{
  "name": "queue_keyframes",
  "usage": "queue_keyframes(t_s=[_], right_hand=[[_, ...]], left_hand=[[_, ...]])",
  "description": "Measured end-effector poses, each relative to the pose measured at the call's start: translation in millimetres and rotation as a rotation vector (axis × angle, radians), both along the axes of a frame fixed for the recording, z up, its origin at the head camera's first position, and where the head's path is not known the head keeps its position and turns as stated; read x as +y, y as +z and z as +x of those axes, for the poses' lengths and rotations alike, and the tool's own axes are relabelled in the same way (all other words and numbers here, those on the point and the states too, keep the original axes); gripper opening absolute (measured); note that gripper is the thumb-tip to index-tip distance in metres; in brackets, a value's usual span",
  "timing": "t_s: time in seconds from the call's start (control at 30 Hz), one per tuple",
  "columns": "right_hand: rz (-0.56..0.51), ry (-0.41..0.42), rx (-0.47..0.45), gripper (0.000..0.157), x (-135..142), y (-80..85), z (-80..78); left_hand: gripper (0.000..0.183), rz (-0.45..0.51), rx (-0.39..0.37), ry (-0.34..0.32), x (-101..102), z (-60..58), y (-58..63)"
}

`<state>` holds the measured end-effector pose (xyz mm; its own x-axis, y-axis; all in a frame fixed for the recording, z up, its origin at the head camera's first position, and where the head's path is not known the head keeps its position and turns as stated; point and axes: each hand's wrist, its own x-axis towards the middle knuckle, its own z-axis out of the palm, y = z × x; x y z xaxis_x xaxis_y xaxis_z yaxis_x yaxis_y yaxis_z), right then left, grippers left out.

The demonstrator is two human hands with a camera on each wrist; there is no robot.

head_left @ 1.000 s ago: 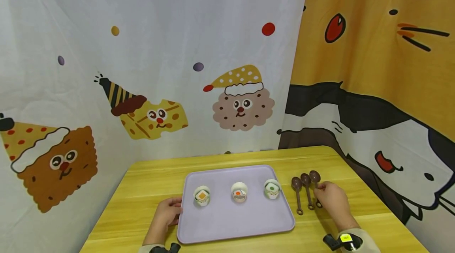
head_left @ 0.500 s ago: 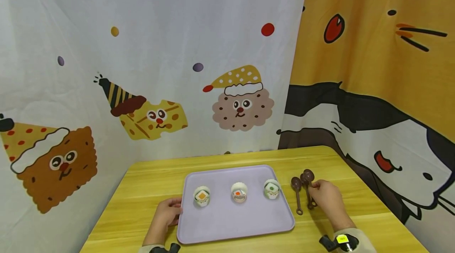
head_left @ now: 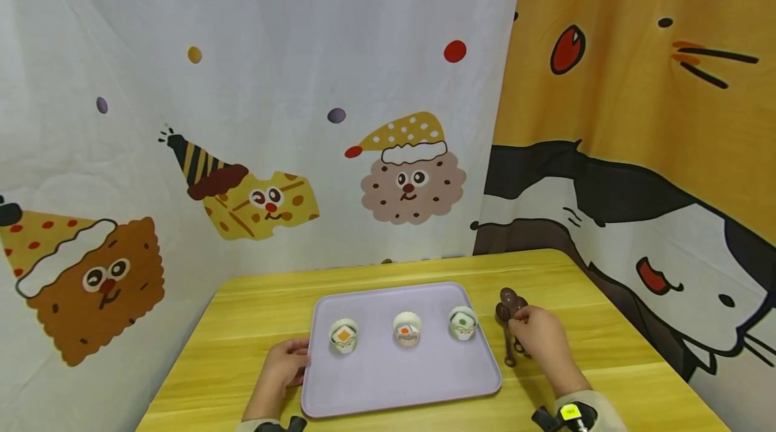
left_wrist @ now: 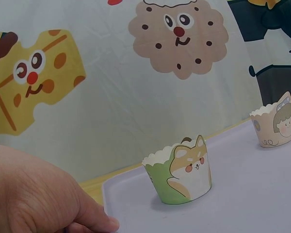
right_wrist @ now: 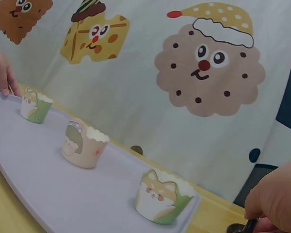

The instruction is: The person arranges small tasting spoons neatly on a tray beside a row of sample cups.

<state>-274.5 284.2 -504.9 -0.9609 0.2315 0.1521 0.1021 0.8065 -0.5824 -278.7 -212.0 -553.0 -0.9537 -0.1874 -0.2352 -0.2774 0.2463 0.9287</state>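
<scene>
My right hand (head_left: 542, 337) pinches the handle of a dark brown spoon (head_left: 508, 296), whose round bowl points away from me. Two similar brown spoons lie close by: the left spoon (head_left: 508, 344) shows most of its ringed handle, and the other spoon (head_left: 523, 303) is partly covered by my fingers. In the right wrist view only a bit of a dark spoon (right_wrist: 235, 228) shows at the bottom edge. My left hand (head_left: 283, 366) holds the left edge of a pale purple tray (head_left: 400, 378). Three paper baking cups stand on it: left cup (left_wrist: 179, 172), middle cup (right_wrist: 85, 145), right cup (right_wrist: 160, 199).
A yellow wood-grain table (head_left: 261, 297) carries everything. Behind it hangs a white curtain (head_left: 273, 48) with cartoon food prints, and an orange and black-and-white cartoon curtain (head_left: 606, 115) hangs at the right. Seen from above, small coloured pieces show in the cups.
My right hand has moved left with the rightmost spoon, carrying it across to the other two spoons, which it now overlaps. My left hand, the tray and the cups keep their places.
</scene>
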Motion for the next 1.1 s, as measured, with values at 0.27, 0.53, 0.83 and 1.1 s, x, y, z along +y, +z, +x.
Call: queue_keyframes(t_s=[0.27, 0.53, 0.83, 1.1], right_hand=[[-0.006, 0.012, 0.001, 0.024, -13, -0.9, -4.4], [-0.047, 0.012, -0.006, 0.022, -22, -0.4, -4.2], [-0.052, 0.014, 0.0, 0.021, -33, -0.1, -5.3], [-0.061, 0.025, 0.028, 0.02, -45, 1.4, -3.5]], left_hand=[[0.043, 0.003, 0.009, -0.004, 0, -0.4, 0.4], [0.043, -0.004, 0.0, 0.003, -1, -0.8, 0.1], [0.042, 0.002, 0.015, -0.005, -1, 0.3, 0.8], [0.043, -0.004, -0.007, -0.003, -1, 0.6, 2.2]])
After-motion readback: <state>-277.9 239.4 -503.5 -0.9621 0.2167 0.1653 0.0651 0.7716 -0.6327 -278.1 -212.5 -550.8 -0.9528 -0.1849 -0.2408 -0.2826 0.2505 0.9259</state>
